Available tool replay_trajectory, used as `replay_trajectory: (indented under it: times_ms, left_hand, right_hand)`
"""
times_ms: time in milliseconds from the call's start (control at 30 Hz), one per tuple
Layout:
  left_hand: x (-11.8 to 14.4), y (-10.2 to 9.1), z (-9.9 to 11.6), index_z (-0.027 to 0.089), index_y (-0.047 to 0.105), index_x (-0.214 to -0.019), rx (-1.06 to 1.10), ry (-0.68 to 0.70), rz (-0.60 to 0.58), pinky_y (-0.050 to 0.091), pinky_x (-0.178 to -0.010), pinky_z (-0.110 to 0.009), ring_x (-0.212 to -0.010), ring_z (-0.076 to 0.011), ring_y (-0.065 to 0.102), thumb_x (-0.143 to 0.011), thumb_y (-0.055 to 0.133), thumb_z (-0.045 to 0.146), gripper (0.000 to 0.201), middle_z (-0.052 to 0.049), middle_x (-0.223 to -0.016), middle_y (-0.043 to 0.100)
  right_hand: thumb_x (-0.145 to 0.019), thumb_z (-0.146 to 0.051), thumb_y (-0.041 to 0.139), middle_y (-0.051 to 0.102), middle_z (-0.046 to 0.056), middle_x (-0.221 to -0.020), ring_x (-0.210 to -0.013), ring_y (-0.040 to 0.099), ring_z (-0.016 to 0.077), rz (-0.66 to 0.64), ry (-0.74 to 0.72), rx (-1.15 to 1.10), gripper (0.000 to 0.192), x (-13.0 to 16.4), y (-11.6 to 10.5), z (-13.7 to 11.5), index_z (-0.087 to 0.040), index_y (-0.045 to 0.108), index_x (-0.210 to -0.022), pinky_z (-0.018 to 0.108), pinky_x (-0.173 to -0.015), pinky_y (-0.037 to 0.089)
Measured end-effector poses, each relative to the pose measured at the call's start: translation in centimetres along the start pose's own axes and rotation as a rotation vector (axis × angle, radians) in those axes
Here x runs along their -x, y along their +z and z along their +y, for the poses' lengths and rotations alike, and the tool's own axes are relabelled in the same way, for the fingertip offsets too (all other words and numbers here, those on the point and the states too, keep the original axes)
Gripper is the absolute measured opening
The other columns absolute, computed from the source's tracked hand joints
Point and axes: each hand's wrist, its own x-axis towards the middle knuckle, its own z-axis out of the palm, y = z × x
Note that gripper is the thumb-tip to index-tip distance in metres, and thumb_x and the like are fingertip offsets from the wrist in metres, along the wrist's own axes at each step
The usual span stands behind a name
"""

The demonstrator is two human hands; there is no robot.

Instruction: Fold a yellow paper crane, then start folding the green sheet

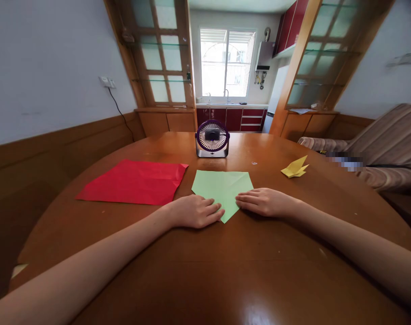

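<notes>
A light green sheet of paper (222, 183) lies on the table in front of me, with a point toward me and a crease running through its upper part. My left hand (198, 211) rests flat on its lower left edge, fingers stretched out over the paper. From the other side, my right hand (259, 202) lies with extended fingers on the lower right edge. Both palms face down and cover parts of the edges. To the left is a red sheet of paper (134, 183), slightly wrinkled at its right corner. A folded yellow paper piece (295, 168) stands at the right.
A small purple fan (212, 137) stands on the round wooden table (205, 275), beyond the green paper. A striped armchair (388, 140) is at the right. Behind the table are glass-door cabinets (168, 119) and a kitchen with a window (227, 63).
</notes>
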Motion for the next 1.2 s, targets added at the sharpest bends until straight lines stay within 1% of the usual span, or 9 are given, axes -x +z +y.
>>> replay_trajectory:
  times_ms: [167,267,433,533,700,767,867,1000,1200]
  left_hand:
    - [-0.1,0.4,0.1,0.011,0.058,-0.108,0.032,-0.054,0.056,0.049,-0.059,-0.024,-0.086,-0.0176,0.067,-0.098,0.038,0.012,0.023,-0.012,-0.098,0.07]
    - [-0.1,0.7,0.0,0.012,0.059,-0.106,0.058,-0.113,0.081,0.047,-0.058,-0.022,-0.082,-0.0157,0.067,-0.099,0.037,0.014,0.023,-0.009,-0.09,0.071]
    - [-0.2,1.2,0.1,0.014,0.062,-0.097,0.044,-0.186,0.079,0.045,-0.054,-0.02,-0.073,-0.0136,0.066,-0.1,0.037,0.02,0.026,-0.006,-0.08,0.07]
    - [-0.4,1.4,0.2,0.015,0.062,-0.093,0.075,-0.221,0.123,0.044,-0.054,-0.02,-0.069,-0.0131,0.065,-0.099,0.039,0.021,0.024,-0.004,-0.076,0.07]
    - [-0.4,1.3,0.1,0.016,0.063,-0.092,0.201,-0.308,0.213,0.047,-0.059,-0.02,-0.069,-0.0114,0.066,-0.098,0.042,0.025,0.023,-0.003,-0.077,0.07]
    - [-0.4,1.2,0.0,0.016,0.063,-0.092,0.236,-0.316,0.211,0.048,-0.061,-0.02,-0.071,-0.0116,0.066,-0.098,0.043,0.025,0.023,-0.004,-0.08,0.071]
    - [-0.4,0.9,0.0,0.016,0.064,-0.093,0.284,-0.32,0.189,0.049,-0.063,-0.021,-0.073,-0.0126,0.066,-0.099,0.041,0.026,0.025,-0.005,-0.082,0.071]
    - [-0.4,0.7,-0.1,0.015,0.064,-0.097,0.352,-0.314,0.17,0.049,-0.064,-0.023,-0.074,-0.0144,0.066,-0.098,0.043,0.029,0.025,-0.006,-0.084,0.071]
    - [-0.5,0.4,0.0,0.014,0.063,-0.104,0.34,-0.338,0.137,0.049,-0.062,-0.024,-0.071,-0.0149,0.065,-0.094,0.048,0.045,0.036,-0.007,-0.087,0.07]
  right_hand:
    - [-0.099,-0.011,0.034,0.067,0.017,-0.112,-0.102,0.066,0.0222,-0.007,0.017,0.028,0.03,-0.1,0.2,0.0,-0.006,0.06,-0.115,0.036,-0.079,0.059]
    - [-0.099,-0.011,0.035,0.067,0.016,-0.111,-0.101,0.066,0.0217,-0.01,0.027,0.017,0.03,-0.1,0.5,0.0,-0.007,0.059,-0.115,0.036,-0.079,0.058]
    - [-0.099,-0.018,0.038,0.069,0.013,-0.104,-0.099,0.066,0.0203,0.056,0.127,-0.107,0.027,-0.2,0.8,-0.1,-0.011,0.059,-0.113,0.035,-0.08,0.057]
    - [-0.099,-0.026,0.043,0.069,0.011,-0.102,-0.099,0.065,0.0194,0.075,0.166,-0.179,0.026,-0.3,0.6,-0.1,-0.013,0.059,-0.114,0.034,-0.082,0.055]
    - [-0.099,-0.016,0.036,0.068,0.013,-0.103,-0.091,0.065,0.019,0.016,0.032,-0.07,0.027,-0.6,0.0,-0.1,-0.011,0.058,-0.115,0.034,-0.076,0.054]
    - [-0.099,-0.012,0.036,0.067,0.014,-0.103,-0.089,0.065,0.0181,-0.006,-0.017,-0.064,0.027,-0.9,0.0,-0.2,-0.011,0.057,-0.115,0.034,-0.078,0.053]
    - [-0.098,-0.01,0.036,0.066,0.014,-0.102,-0.088,0.065,0.0181,-0.02,-0.039,-0.063,0.026,-1.2,0.0,-0.3,-0.011,0.058,-0.112,0.035,-0.079,0.052]
    - [-0.098,-0.01,0.035,0.066,0.013,-0.099,-0.085,0.063,0.0179,-0.045,-0.029,-0.033,0.026,-1.4,0.3,-0.4,-0.011,0.059,-0.106,0.035,-0.077,0.051]
    - [-0.098,-0.01,0.032,0.065,0.01,-0.088,-0.075,0.06,0.0166,-0.026,0.028,0.03,0.027,-1.2,0.5,-0.3,-0.012,0.059,-0.095,0.033,-0.073,0.051]
